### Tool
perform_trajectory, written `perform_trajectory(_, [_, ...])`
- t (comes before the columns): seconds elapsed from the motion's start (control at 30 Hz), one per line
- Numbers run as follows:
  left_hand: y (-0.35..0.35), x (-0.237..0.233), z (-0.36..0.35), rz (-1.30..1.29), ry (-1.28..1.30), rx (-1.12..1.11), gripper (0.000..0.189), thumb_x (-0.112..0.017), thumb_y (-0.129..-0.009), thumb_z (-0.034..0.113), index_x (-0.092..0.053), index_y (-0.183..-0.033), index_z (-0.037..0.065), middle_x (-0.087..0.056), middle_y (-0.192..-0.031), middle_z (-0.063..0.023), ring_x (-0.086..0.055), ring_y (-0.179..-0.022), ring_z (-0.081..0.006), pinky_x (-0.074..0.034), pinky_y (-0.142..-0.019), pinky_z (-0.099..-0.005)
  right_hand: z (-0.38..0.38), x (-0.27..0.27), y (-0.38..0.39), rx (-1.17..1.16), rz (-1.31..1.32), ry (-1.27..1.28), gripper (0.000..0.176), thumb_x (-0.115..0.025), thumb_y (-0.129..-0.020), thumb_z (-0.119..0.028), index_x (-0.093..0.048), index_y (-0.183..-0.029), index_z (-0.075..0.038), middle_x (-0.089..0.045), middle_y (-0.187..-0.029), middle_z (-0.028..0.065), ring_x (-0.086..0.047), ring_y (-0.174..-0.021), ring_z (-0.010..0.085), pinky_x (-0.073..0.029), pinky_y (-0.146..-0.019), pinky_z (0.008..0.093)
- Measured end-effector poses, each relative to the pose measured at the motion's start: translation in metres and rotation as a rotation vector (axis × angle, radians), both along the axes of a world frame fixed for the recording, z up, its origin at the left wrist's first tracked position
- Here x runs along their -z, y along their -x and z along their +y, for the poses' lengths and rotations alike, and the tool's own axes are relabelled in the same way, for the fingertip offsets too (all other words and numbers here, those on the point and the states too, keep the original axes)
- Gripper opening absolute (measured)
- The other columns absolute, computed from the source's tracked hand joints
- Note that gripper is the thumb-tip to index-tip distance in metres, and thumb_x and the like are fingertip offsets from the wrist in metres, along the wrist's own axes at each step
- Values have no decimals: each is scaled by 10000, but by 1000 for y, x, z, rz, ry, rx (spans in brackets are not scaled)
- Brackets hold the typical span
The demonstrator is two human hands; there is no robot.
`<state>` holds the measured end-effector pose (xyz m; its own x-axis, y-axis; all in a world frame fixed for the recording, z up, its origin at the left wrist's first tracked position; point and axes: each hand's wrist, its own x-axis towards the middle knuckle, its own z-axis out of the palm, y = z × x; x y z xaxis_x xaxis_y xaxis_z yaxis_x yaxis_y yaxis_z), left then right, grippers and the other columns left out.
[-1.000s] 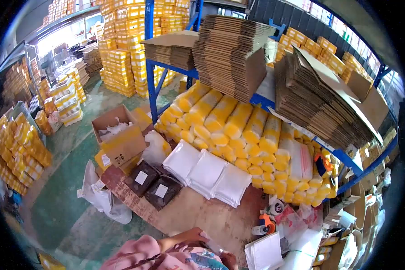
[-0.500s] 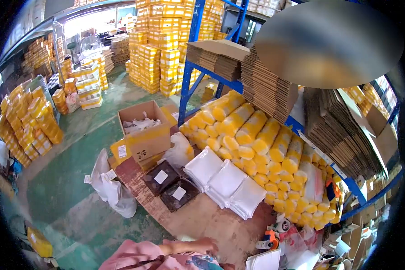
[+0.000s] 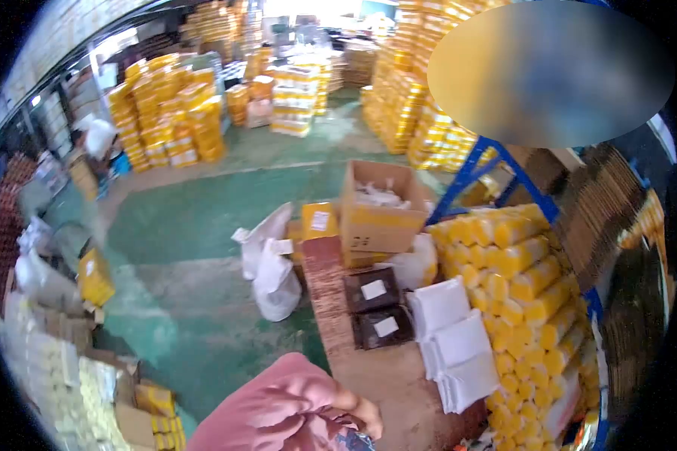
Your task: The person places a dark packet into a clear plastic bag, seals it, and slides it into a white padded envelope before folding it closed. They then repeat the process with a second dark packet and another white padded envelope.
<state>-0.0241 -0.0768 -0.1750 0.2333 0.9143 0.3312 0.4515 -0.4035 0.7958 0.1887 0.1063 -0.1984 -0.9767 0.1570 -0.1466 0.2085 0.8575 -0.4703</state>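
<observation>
My left hand (image 3: pixel 368 418) is low in the view, below a pink sleeve (image 3: pixel 282 395), over the near part of the brown work table (image 3: pixel 387 383). Its fingers are blurred and partly hidden, and I make out nothing held in them. Patterned cloth (image 3: pixel 356 441) shows beside it. Farther up the table lie two dark flat packs, an upper pack (image 3: pixel 359 299) and a lower pack (image 3: pixel 370 336), each with a white label. Stacks of white plastic bags (image 3: pixel 459 342) lie to their right. My right hand is out of sight.
An open carton (image 3: pixel 384 229) holding white pieces stands at the table's far end. White sacks (image 3: pixel 278 289) rest on the floor to its left. Yellow-ended rolls (image 3: pixel 530 301) are piled on the right, near a blue rack frame (image 3: pixel 519 180) and stacked cardboard (image 3: pixel 602 210).
My view has swung left, so the table and its contents appear farther right. My left forearm now points more downward, with the hand slightly lower and farther right in view.
</observation>
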Motion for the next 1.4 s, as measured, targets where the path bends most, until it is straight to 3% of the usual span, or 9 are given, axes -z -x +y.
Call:
perform_trajectory(0.07, [-13,34,7,-155,35,-21,247,-627,-705,136,-689,-941,98,-661,-833,-163,-635,-792,-333,-498,-654,-454,2,-2,1,-14,6,-5,167,-534,-860,-185,-650,-882,-68,-637,-772,196,-600,-711,384,-470,-633,477])
perform_trajectory(0.17, [-28,31,17,322,105,-40,248,-630,-711,147,-690,-948,107,-652,-792,-168,-636,-761,-328,-490,-639,-455,7,-3,-2,-28,16,-11,167,-538,-859,-188,-651,-885,-67,-639,-775,196,-601,-712,383,-472,-633,476])
perform_trajectory(0.47, [-40,72,-8,-555,223,-74,322,-619,-746,100,-697,-1057,131,-700,-866,-130,-657,-737,-217,-509,-639,-375,9,1,-27,55,28,33,171,-551,-853,-195,-655,-893,-66,-644,-784,196,-605,-714,381,-477,-631,472])
perform_trajectory(0.9, [0,11,10,-87,383,-114,424,-704,-732,234,-657,-1140,128,-681,-1039,-147,-665,-875,-331,-518,-766,-397,-15,26,-10,247,52,86,180,-569,-845,-206,-660,-906,-63,-651,-797,196,-611,-716,379,-484,-629,466])
perform_trajectory(1.1, [-3,13,18,232,144,-278,351,-681,-715,194,-660,-1055,109,-674,-922,-128,-622,-982,-327,-462,-887,-430,-29,24,2,296,42,71,185,-577,-841,-211,-662,-912,-62,-654,-803,196,-613,-717,378,-487,-628,463])
perform_trajectory(1.2, [-8,-18,28,385,-349,-352,297,-603,-797,214,-619,-1074,108,-632,-1023,-131,-559,-1059,-306,-421,-931,-437,-36,21,7,323,32,59,188,-581,-839,-213,-663,-914,-62,-656,-806,196,-615,-718,377,-489,-628,462])
perform_trajectory(1.3, [-12,-77,0,306,287,-142,346,-504,-869,254,-554,-1178,107,-549,-1225,-124,-499,-1113,-279,-420,-926,-424,-45,18,9,353,25,51,191,-586,-837,-216,-664,-917,-61,-658,-809,196,-616,-719,377,-490,-627,460])
perform_trajectory(1.33, [-43,65,45,-59,414,22,356,-436,-900,287,-546,-1189,112,-544,-1226,-123,-488,-1124,-282,-427,-926,-408,-48,18,9,363,25,47,192,-587,-837,-217,-664,-918,-61,-658,-810,196,-617,-719,377,-491,-627,460])
perform_trajectory(1.4, [-74,143,49,62,89,-173,302,-452,-889,261,-609,-1089,95,-613,-1085,-134,-559,-1028,-296,-465,-865,-418,-51,19,7,379,26,44,194,-590,-835,-218,-665,-920,-61,-659,-812,196,-617,-719,376,-492,-627,459])
